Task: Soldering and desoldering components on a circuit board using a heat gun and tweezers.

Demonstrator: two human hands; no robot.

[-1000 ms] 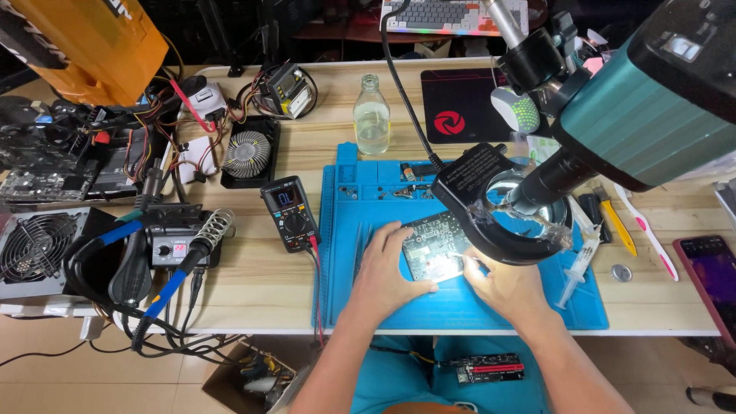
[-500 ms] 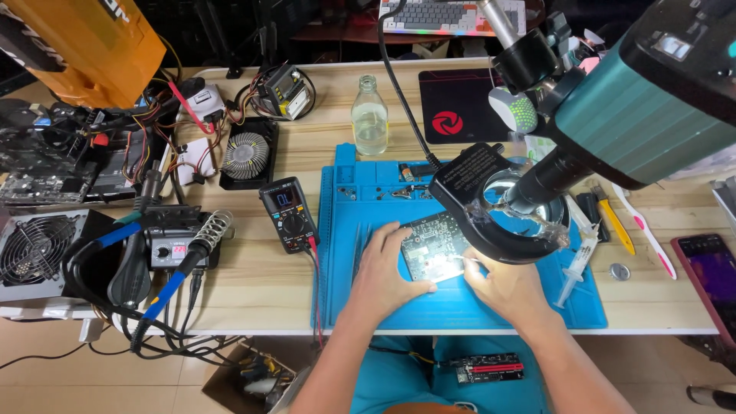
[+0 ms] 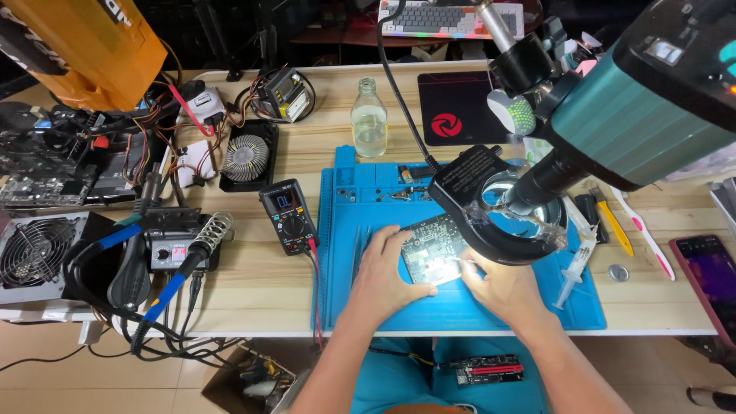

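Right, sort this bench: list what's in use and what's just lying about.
In use: circuit board, left hand, right hand, blue mat, ring light.
Lying about: multimeter, glass bottle, syringe, soldering iron, phone.

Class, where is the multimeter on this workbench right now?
The multimeter lies left of the blue mat, just beyond the left hand.

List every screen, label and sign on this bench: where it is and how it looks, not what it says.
Multimeter: left of the blue mat, black, small lit display.
Soldering station: left side, dark box, red digits.
Phone: right edge, dark purplish screen.
Mouse pad: back, black with red round emblem.
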